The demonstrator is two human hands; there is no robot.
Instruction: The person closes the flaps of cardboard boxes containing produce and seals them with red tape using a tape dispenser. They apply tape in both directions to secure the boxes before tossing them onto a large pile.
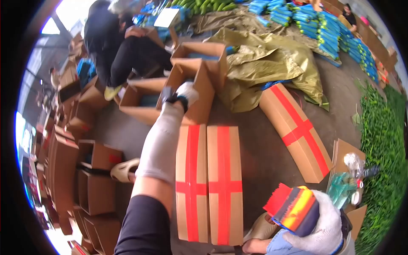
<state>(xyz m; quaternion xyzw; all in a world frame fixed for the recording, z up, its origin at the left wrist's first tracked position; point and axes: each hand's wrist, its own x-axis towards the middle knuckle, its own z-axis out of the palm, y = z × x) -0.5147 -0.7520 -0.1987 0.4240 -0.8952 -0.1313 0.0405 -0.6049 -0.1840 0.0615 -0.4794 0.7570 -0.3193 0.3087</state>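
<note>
My left hand (187, 94), in a white glove, reaches forward to the near edge of an open cardboard box (203, 100). Its fingers are blurred, so I cannot make out whether they grip the box. A dark band circles that wrist. My right hand (325, 225), also gloved, is closed around a tape dispenser (297, 208) with an orange and yellow stripe, and red tape juts from its toothed end. Two long boxes, a left sealed box (182, 170) and a right sealed box (213, 161), lie side by side below my left hand, each with a cross of red tape.
Another taped box (278, 112) lies at an angle on the right, beside a gold-green tarp (272, 59). A person (104, 42) sits at upper left near open boxes. Blue-wrapped green produce (312, 21) is piled behind. Cartons (95, 191) line the left; cut greenery (376, 170) lies right.
</note>
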